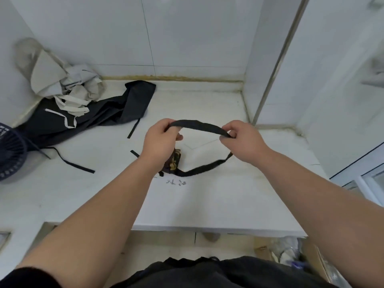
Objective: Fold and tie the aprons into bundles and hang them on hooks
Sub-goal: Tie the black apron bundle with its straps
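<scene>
single head cam, wide-angle, pitched forward and down over the counter (218, 204), near edge low in frame, back edge and wall (197, 38) up top, right rear corner in view, left hand (161, 140) and right hand (243, 140) dead centre, close range, lines bowed at sides

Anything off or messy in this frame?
A beige apron lies crumpled over a black apron at back left, straps trailing loose across the counter. Yellow-brown grime lines the counter's back seam, and dark scribbles mark it beside the bundle. Nothing looks spilled or torn.
</scene>
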Demonstrator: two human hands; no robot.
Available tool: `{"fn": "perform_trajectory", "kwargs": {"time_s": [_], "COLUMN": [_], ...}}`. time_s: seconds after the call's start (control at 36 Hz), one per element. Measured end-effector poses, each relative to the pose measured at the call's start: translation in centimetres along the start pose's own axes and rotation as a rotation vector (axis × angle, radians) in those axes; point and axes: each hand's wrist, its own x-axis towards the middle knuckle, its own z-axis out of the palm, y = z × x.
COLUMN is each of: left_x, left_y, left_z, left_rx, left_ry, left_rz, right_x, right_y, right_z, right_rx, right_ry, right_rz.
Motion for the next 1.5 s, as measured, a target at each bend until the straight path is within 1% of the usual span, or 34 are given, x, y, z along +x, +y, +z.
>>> {"fn": "perform_trajectory", "kwargs": {"time_s": [0.06, 0.11, 0.17, 0.19, 0.25, 0.28, 0.31, 0.44, 0.56, 0.61, 0.72, 0.81, 0.86, 0.92, 1.0, 1.11, 1.19, 1.28, 1.36, 1.5], "left_x": [-0.4, -1.1, -1.5, -2.1, -3.1, -3.6, -4.2, -7.4, -9.1, -10.1, -11.5, -12.1, -12.7, -13.4, -14.1, -14.7, -15.7, -16.4, -16.6, -15.5], "left_y": [0.6, 1.2, 1.8, 2.2, 2.7, 3.0, 3.2, 3.8, 4.4, 5.7, 8.5, 10.9, 13.0, 14.9, 17.3, 21.0, 24.5, 27.6, 30.0, 34.8], "left_z": [-0.7, -1.4, -1.9, -2.4, -3.2, -3.5, -3.7, -3.8, -2.8, -1.9, 0.5, 3.1, 6.1, 9.0, 13.0, 17.2, 20.4, 23.0, 25.6, 28.2], "left_rx": [-0.033, -0.048, -0.091, -0.123, -0.198, -0.230, -0.251, -0.246, -0.248, -0.251, -0.285, -0.337, -0.353, -0.314, -0.230, -0.230, -0.272, -0.366, -0.372, -0.369], "left_ry": [-0.031, -0.056, -0.065, -0.077, -0.109, -0.130, -0.150, -0.176, -0.232, -0.267, -0.342, -0.385, -0.376, -0.350, -0.326, -0.289, -0.336, -0.411, -0.381, -0.206], "left_rz": [0.034, 0.049, 0.018, 0.002, -0.013, -0.015, -0.016, -0.014, -0.067, -0.077, -0.036, -0.011, 0.013, 0.074, 0.227, 0.371, 0.426, 0.417, 0.461, 0.591], "right_x": [-0.7, -1.5, -2.1, -2.8, -3.9, -4.4, -4.8, -7.7, -9.1, -10.1, -11.7, -12.9, -13.9, -14.6, -14.6, -13.5, -12.8, -12.5, -12.0, -10.5], "right_y": [0.3, 0.2, -0.4, -1.0, -2.1, -2.5, -3.0, -4.8, -5.1, -5.2, -4.9, -4.0, -3.0, -2.0, -0.9, 0.3, 1.3, 1.6, 2.0, 0.8], "right_z": [-0.7, -1.2, -1.7, -1.9, -2.3, -2.5, -2.7, -4.2, -5.6, -6.9, -10.2, -13.2, -16.0, -18.8, -22.8, -28.0, -32.8, -36.9, -40.4, -45.2], "right_rx": [0.072, 0.241, 0.526, 0.719, 1.081, 1.168, 1.195, 1.035, 0.955, 0.923, 0.812, 0.830, 0.839, 0.781, 0.656, 0.431, 0.377, 0.344, 0.283, 0.258], "right_ry": [0.065, 0.073, 0.079, 0.097, 0.147, 0.167, 0.180, 0.174, 0.136, 0.127, 0.133, 0.141, 0.170, 0.207, 0.315, 0.473, 0.599, 0.691, 0.722, 0.710], "right_rz": [0.069, 0.186, 0.306, 0.348, 0.383, 0.384, 0.387, 0.366, 0.327, 0.308, 0.239, 0.169, 0.113, 0.062, 0.015, -0.092, -0.138, -0.150, -0.172, -0.249]}}
